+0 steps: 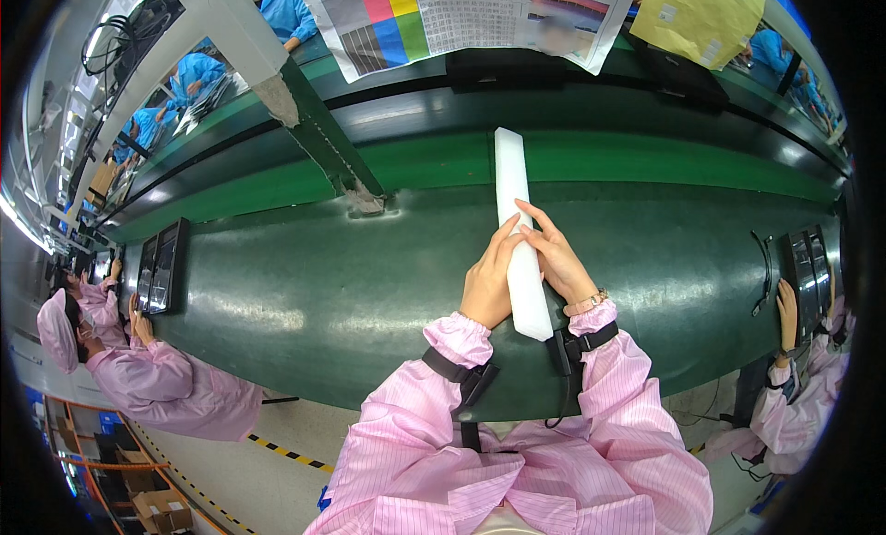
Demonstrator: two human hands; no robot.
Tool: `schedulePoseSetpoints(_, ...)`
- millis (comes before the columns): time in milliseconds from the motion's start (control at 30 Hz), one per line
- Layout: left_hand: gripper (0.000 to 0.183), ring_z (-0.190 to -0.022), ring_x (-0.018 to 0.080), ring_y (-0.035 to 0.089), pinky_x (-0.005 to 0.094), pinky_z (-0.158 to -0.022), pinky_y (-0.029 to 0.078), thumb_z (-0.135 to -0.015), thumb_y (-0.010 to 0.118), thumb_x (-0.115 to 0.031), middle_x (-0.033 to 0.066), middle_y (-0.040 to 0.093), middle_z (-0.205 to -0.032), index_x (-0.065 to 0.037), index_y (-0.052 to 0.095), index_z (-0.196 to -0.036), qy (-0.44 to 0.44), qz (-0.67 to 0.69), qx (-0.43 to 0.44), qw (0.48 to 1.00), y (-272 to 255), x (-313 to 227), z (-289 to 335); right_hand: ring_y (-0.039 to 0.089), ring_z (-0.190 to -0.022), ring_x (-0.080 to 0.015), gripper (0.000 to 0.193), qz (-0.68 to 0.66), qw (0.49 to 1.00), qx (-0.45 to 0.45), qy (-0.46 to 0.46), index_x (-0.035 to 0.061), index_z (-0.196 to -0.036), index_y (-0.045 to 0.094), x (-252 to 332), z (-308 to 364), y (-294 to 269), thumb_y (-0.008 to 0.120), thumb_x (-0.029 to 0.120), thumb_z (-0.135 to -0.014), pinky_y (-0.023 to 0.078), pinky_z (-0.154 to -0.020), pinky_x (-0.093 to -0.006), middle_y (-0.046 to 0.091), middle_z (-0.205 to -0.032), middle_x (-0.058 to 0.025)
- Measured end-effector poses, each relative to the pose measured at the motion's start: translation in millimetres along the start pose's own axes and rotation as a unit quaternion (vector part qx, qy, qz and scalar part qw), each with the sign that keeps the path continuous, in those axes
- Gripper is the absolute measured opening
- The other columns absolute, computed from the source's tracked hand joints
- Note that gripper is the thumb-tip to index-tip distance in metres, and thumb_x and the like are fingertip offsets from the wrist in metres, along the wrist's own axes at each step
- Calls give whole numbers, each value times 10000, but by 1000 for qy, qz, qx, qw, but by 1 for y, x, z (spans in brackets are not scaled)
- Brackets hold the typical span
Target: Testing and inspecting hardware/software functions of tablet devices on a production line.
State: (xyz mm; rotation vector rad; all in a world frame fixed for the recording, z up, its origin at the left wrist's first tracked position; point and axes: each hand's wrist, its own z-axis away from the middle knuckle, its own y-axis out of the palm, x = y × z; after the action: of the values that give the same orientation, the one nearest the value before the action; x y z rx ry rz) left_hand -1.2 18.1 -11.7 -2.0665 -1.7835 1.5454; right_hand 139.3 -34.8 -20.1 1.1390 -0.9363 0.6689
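A long white bar (526, 281), perhaps foam or a slim carton, lies lengthwise in front of me, its far end over the green strip beyond the bench. My left hand (489, 281) grips its left side, with the fingers reaching over the top. From the right, my right hand (561, 258) closes on the same bar, and its fingertips meet those of the left near the bar's middle. The palms and the bar's underside are hidden. Black straps with small boxes are round both my wrists, over pink striped sleeves.
A green-topped bench (369, 295) spreads to both sides. At its far edge stands a green post (323, 133). Printed sheets (480, 18) hang above. Black framed panels (163, 265) lie by co-workers at left and right. A black cable (764, 272) rests at right.
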Motion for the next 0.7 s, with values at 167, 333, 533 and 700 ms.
schedulePoseSetpoints(167,595,-1067,374,620,450,-796,564,-760,757,-228,114,451,-1418,-85,466,-1259,0,-2,2,1000,0,0,0,565,-937,-84,443,3,1000,1,5,164,-1427,432,1,1,0,520,171,-993,494,-799,-240,586,-1038,-45)
schedulePoseSetpoints(333,598,-1105,370,615,422,-827,568,-743,794,-212,130,462,-1421,-91,489,-1244,-16,5,7,1000,0,-1,0,568,-927,-87,444,3,1000,-4,3,164,-1428,431,1,0,0,520,168,-993,497,-791,-238,585,-1036,-48)
schedulePoseSetpoints(533,597,-1074,370,619,447,-797,565,-758,758,-231,116,449,-1419,-80,468,-1256,1,-1,3,1000,0,0,0,572,-927,-89,447,-5,1000,0,0,164,-1429,428,2,1,1,523,167,-992,499,-788,-238,588,-1037,-52)
schedulePoseSetpoints(700,597,-1085,370,620,434,-812,567,-752,774,-215,123,458,-1419,-87,481,-1256,-4,0,0,1000,1,1,0,581,-868,-93,455,-18,1000,-14,9,165,-1428,416,3,1,4,522,132,-987,485,-743,-254,623,-930,-48)
